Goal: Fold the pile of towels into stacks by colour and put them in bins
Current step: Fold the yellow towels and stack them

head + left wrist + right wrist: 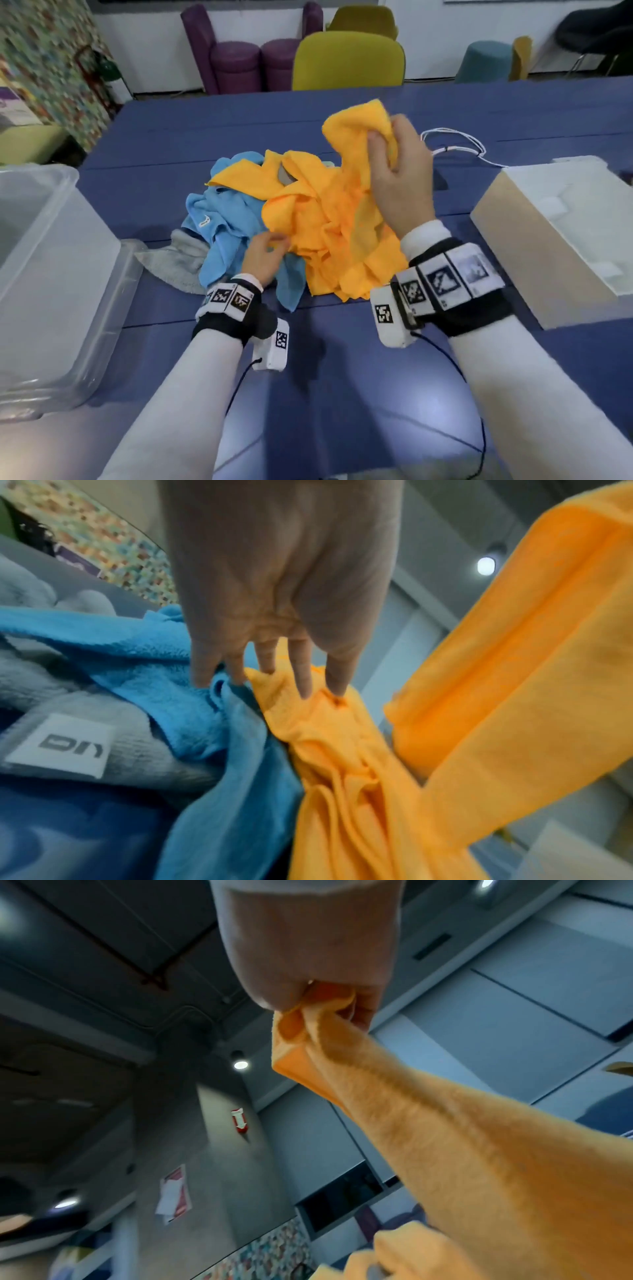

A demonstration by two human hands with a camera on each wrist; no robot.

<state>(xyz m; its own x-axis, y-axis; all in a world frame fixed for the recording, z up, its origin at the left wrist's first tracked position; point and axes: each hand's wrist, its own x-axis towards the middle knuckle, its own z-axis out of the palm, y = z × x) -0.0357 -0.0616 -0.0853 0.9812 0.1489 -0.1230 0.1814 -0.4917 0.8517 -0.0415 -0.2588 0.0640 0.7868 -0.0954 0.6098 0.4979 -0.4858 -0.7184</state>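
A loose pile of towels lies mid-table: several orange ones [325, 219], blue ones [222, 212] and a grey one [178, 260] underneath at the left. My right hand [383, 147] is raised above the pile's far right and grips a bunched orange towel [352, 123], which hangs down to the pile. In the right wrist view the right hand [329, 1001] pinches that cloth [462, 1137]. My left hand [274, 241] sits low on the pile's near side. There its fingertips [304, 691] pinch an orange fold [329, 723] beside the blue towel [154, 656] and the labelled grey towel [120, 750].
A clear plastic bin [51, 240] stands at the table's left edge. A beige box with a white inside [548, 240] stands at the right. A white cable [455, 140] loops behind the pile. Purple and yellow-green chairs [346, 61] line the far side of the blue table [325, 342].
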